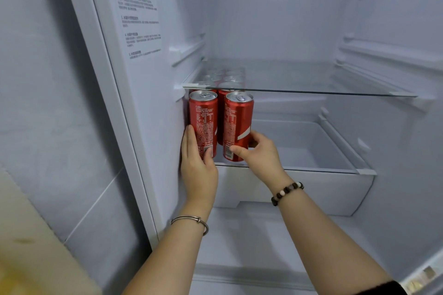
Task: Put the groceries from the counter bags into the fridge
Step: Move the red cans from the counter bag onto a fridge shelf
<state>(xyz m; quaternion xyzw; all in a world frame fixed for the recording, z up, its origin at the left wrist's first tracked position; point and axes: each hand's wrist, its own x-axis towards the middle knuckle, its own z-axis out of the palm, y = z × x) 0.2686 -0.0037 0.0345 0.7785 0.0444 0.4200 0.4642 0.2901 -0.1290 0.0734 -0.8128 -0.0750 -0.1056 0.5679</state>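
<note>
My left hand [197, 165] grips the left Coke can [203, 120] at 12 o'clock; my right hand [262, 154] pinches the right Coke can [237, 122] at 10 o'clock.

- Red cans [203, 122] stand in rows from near to far at the left end of the lower glass shelf [311, 170], just beside the fridge's left wall [153, 103].
- The upper glass shelf [311, 92] lies close over the can tops.
- Right of the cans, open room runs to the far wall.
</note>
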